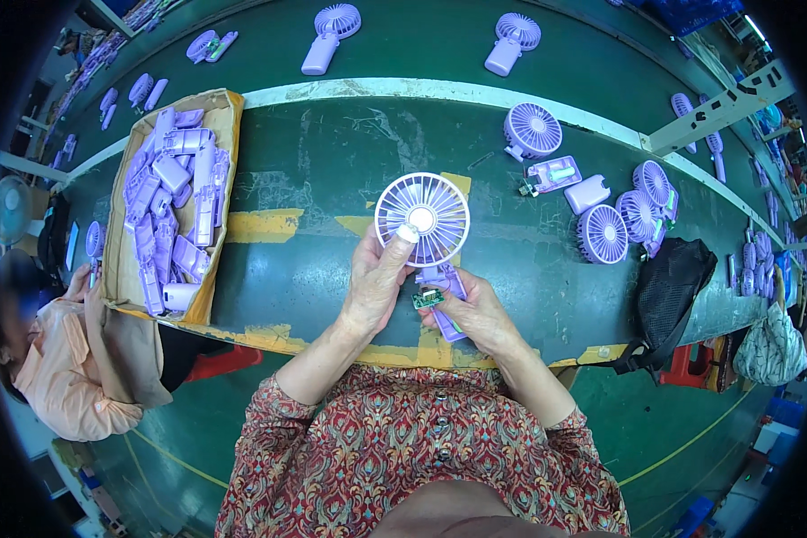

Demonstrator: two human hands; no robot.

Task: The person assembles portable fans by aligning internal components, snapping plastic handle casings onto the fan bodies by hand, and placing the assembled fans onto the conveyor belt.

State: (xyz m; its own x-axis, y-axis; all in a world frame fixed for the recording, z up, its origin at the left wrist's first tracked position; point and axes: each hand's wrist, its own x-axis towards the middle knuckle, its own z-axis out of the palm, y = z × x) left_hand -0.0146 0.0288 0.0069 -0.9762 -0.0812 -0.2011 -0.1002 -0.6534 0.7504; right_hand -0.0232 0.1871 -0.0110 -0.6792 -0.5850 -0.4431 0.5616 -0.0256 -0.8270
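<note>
Both hands' fingers (406, 235) closed on purple fan (421, 219).

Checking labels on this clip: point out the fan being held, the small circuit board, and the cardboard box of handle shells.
Fan (421, 218), head view, on the round grille's hub.
Circuit board (428, 299), head view, on its green face.
Cardboard box (227, 109), head view, on its right wall.

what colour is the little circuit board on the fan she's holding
Green, seen in the head view: the circuit board sits at the handle of the lilac fan.
</note>
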